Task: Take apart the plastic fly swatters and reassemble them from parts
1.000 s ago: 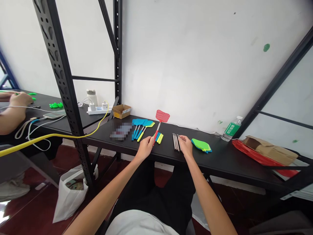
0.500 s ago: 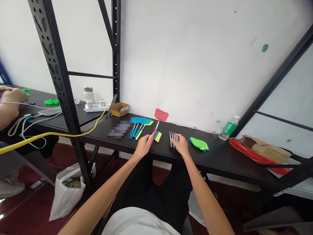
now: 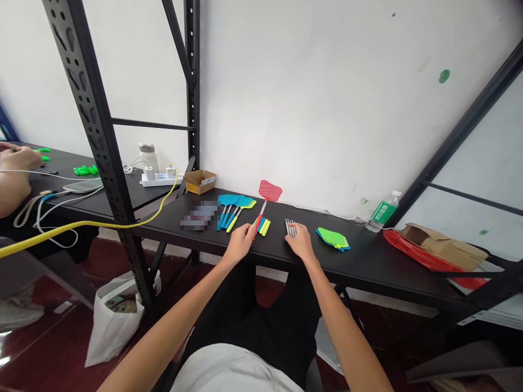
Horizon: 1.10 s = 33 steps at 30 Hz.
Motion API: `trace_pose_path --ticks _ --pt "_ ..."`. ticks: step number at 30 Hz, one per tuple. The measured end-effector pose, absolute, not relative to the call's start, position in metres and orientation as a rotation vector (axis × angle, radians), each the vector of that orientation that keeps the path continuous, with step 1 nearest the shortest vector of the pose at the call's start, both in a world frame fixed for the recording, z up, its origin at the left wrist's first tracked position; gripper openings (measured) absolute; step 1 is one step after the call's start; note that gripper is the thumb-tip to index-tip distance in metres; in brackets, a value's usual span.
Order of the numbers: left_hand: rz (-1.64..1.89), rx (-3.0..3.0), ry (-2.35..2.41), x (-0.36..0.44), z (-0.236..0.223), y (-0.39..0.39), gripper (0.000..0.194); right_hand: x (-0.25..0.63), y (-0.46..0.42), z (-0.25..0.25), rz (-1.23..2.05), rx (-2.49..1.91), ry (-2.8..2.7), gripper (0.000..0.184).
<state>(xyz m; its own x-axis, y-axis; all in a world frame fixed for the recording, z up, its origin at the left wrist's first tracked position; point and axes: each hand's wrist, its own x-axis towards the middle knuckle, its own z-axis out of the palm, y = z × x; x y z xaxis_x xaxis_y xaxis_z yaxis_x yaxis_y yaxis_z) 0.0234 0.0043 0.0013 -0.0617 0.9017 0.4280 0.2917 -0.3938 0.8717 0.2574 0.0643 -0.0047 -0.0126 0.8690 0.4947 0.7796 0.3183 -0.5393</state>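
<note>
My left hand grips the red handle of a fly swatter. Its red mesh head points up and away, toward the wall. My right hand lies over several thin metal rods on the tabletop, with fingers curled round them and their near ends covered. Between my hands are loose blue and yellow handles, side by side. Further left lie several blue and yellow-green fly swatters in a row. To the right of my right hand is a stack of green, yellow and blue swatter heads.
A small cardboard box and a power strip sit to the left. A water bottle stands near the wall at right, beside a flattened brown carton on red plastic. A yellow cable crosses the black post. Another person's hand works at far left.
My right hand has closed in over the metal rods, which now sit closer together and slightly further right. My left hand and the red fly swatter have hardly moved.
</note>
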Motion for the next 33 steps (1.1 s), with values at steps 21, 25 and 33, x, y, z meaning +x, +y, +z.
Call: trace_pose_path --ticks 21,25,33 --pt "1.478 1.697 1.281 0.0234 0.0028 0.0028 0.043 0.258 0.0644 -0.0059 0.151 -1.446 -1.806 0.038" --pt "1.485 1.693 1.277 0.0237 0.0031 0.0027 0.043 0.257 0.0632 -0.0056 0.146 -1.443 -1.799 0.037" --pt "1.485 1.691 1.269 0.0239 0.004 0.0015 0.043 0.2582 0.0626 -0.0025 0.178 -1.436 -1.723 0.033"
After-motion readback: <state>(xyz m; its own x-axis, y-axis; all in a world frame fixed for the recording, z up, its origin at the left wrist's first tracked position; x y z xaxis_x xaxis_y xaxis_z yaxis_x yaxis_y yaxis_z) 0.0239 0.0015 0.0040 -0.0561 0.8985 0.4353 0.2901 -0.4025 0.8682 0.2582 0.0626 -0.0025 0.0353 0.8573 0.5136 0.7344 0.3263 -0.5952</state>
